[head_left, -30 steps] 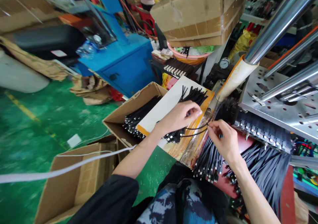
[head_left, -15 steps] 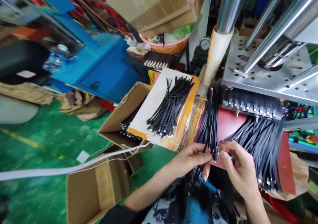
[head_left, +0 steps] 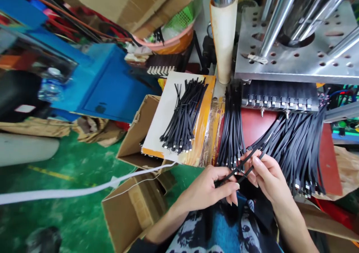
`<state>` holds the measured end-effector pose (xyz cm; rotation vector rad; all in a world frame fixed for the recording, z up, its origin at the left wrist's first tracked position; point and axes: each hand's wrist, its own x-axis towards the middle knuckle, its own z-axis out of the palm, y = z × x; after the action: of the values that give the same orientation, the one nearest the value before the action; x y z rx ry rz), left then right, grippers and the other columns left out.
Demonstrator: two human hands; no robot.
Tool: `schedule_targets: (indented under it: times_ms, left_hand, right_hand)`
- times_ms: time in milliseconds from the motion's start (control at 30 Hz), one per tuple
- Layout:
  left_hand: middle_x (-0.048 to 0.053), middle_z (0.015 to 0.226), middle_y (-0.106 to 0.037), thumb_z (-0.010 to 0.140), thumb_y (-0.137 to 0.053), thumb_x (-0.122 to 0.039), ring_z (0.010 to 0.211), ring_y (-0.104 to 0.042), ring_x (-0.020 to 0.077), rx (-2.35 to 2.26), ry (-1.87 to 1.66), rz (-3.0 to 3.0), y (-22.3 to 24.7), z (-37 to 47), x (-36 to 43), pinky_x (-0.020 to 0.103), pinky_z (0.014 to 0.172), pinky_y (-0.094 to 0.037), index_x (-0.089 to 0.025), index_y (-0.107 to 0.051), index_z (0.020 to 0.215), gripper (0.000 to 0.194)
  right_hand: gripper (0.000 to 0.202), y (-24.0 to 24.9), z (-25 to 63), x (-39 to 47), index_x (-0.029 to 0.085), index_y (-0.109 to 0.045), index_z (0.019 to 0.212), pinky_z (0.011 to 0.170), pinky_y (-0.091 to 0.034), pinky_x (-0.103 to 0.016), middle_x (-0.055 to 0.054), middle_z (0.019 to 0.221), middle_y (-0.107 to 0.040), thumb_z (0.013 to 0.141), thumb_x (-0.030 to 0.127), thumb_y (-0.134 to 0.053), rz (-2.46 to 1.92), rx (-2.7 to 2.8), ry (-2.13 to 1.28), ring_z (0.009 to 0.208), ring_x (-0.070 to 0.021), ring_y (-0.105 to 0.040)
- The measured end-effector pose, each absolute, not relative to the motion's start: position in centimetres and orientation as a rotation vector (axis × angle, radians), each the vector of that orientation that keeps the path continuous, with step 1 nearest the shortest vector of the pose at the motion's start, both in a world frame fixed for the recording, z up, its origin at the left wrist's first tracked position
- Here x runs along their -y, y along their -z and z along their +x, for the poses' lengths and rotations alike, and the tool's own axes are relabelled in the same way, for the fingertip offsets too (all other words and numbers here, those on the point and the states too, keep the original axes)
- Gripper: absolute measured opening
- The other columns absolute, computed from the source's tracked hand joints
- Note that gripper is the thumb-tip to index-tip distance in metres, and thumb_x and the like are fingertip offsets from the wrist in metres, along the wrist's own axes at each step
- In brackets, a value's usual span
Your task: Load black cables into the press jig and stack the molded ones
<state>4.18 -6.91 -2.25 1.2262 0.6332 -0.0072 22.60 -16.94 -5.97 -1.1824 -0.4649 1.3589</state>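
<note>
A looped or doubled length of flat black cable (head_left: 238, 168) slants up to the right between my hands, low in front of the red work surface. My left hand (head_left: 214, 187) is closed on its lower end, with the thumb extended along it. Thumb and fingers of my right hand (head_left: 267, 176) pinch the cable higher up. Just beyond my hands lies a narrow bundle of black cables (head_left: 230, 133), metal-tipped ends toward me. To the right, a wide fan of black cables (head_left: 300, 152) spreads over the red surface (head_left: 255, 124). Whether one or two cables are held is unclear.
A steel press plate (head_left: 280, 64) with posts stands above a row of black connectors (head_left: 280, 95). Left lies another cable pile (head_left: 185, 116) on a white and orange board (head_left: 157, 122). Open cardboard boxes (head_left: 123, 208) sit below, and a white hose (head_left: 84, 195) crosses there.
The held cable has swung from near upright over the narrow bundle to a slant between both hands. My right hand has closed on it. The whole view has shifted.
</note>
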Motion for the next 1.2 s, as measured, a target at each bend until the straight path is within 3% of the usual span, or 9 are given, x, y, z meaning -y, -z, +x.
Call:
schedule_targets:
  times_ms: [367, 467, 533, 600, 733, 833, 967, 1133, 1200]
  left_hand:
    - [0.006, 0.068, -0.076, 0.102, -0.068, -0.046, 0.063, -0.071, 0.0144, -0.587, 0.055, 1.182, 2.2, 4.2, 6.9, 0.023, 0.07, -0.055, -0.017, -0.061, 0.078, 0.038]
    - [0.001, 0.076, -0.073, 0.096, -0.075, -0.049, 0.055, -0.061, 0.0106, -0.587, 0.067, 1.042, 2.6, 4.0, 7.1, 0.022, 0.058, -0.049, -0.017, -0.064, 0.106, 0.035]
    - [0.001, 0.092, -0.073, 0.09, -0.083, -0.042, 0.066, -0.063, 0.0113, -0.653, 0.005, 1.11, 2.6, 4.1, 7.3, 0.022, 0.062, -0.05, -0.021, -0.06, 0.13, 0.051]
    - [0.003, 0.106, -0.073, 0.09, -0.084, -0.037, 0.081, -0.065, 0.0142, -0.72, -0.057, 1.311, 2.3, 4.4, 7.4, 0.025, 0.073, -0.053, -0.026, -0.059, 0.141, 0.058]
    - [0.005, 0.121, -0.076, 0.103, -0.069, -0.041, 0.096, -0.069, 0.0191, -0.717, -0.04, 1.607, 1.7, 5.0, 7.4, 0.031, 0.092, -0.053, -0.029, -0.068, 0.137, 0.037]
    - [0.003, 0.107, -0.079, 0.111, -0.053, -0.042, 0.087, -0.07, 0.0163, -0.649, -0.006, 1.574, 1.8, 5.1, 7.3, 0.03, 0.092, -0.052, -0.025, -0.072, 0.127, 0.03]
    - [0.006, 0.089, -0.077, 0.114, -0.041, -0.05, 0.071, -0.068, 0.0133, -0.548, 0.047, 1.315, 2.4, 4.9, 7.2, 0.026, 0.078, -0.054, -0.016, -0.071, 0.111, 0.045]
    - [0.012, 0.087, -0.079, 0.11, -0.044, -0.062, 0.068, -0.067, 0.0143, -0.513, 0.094, 1.104, 2.4, 4.7, 7.2, 0.025, 0.07, -0.055, -0.011, -0.071, 0.116, 0.058]
    - [0.012, 0.087, -0.079, 0.11, -0.045, -0.063, 0.068, -0.068, 0.0144, -0.515, 0.097, 1.109, 2.2, 4.6, 7.2, 0.025, 0.071, -0.055, -0.01, -0.072, 0.117, 0.06]
  right_hand:
    - [0.057, 5.5, 22.8, 17.3, 0.026, -0.075, 0.117, 0.043, -0.035, -0.025, 0.003, 0.072, -0.053, 0.085, 0.073, -0.075, -1.118, 0.433, -1.413, 0.048, -0.0098, -0.039]
    - [0.053, 6.4, 22.8, 17.6, 0.028, -0.073, 0.113, 0.046, -0.038, -0.026, 0.004, 0.07, -0.055, 0.088, 0.074, -0.073, -1.106, 0.546, -1.325, 0.046, -0.0097, -0.039]
    - [0.045, 6.8, 22.8, 17.5, 0.027, -0.072, 0.105, 0.051, -0.044, -0.027, 0.004, 0.071, -0.057, 0.089, 0.068, -0.076, -1.156, 0.604, -1.181, 0.05, -0.0113, -0.045]
    - [0.04, 6.8, 22.6, 17.2, 0.025, -0.071, 0.096, 0.057, -0.048, -0.029, 0.002, 0.074, -0.059, 0.088, 0.063, -0.08, -1.255, 0.631, -0.987, 0.059, -0.0145, -0.054]
    - [0.042, 6.2, 22.2, 16.4, 0.024, -0.069, 0.086, 0.058, -0.049, -0.03, -0.001, 0.078, -0.061, 0.084, 0.064, -0.083, -1.383, 0.603, -0.805, 0.066, -0.0174, -0.058]
    - [0.05, 5.8, 22.2, 15.7, 0.024, -0.069, 0.088, 0.051, -0.044, -0.028, 0.001, 0.073, -0.057, 0.079, 0.072, -0.083, -1.316, 0.495, -0.912, 0.057, -0.0145, -0.05]
    - [0.049, 5.4, 22.3, 15.2, 0.024, -0.07, 0.093, 0.042, -0.027, -0.023, 0.008, 0.059, -0.038, 0.08, 0.07, -0.083, -1.139, 0.36, -1.193, 0.048, -0.0092, -0.026]
    - [0.043, 5.3, 22.1, 15.3, 0.022, -0.069, 0.088, 0.041, -0.021, -0.023, 0.005, 0.06, -0.045, 0.084, 0.064, -0.081, -1.191, 0.292, -1.381, 0.047, -0.0086, -0.025]
    - [0.044, 5.3, 22.0, 15.4, 0.022, -0.07, 0.088, 0.041, -0.017, -0.022, 0.007, 0.056, -0.04, 0.085, 0.065, -0.079, -1.194, 0.271, -1.406, 0.046, -0.0079, -0.021]
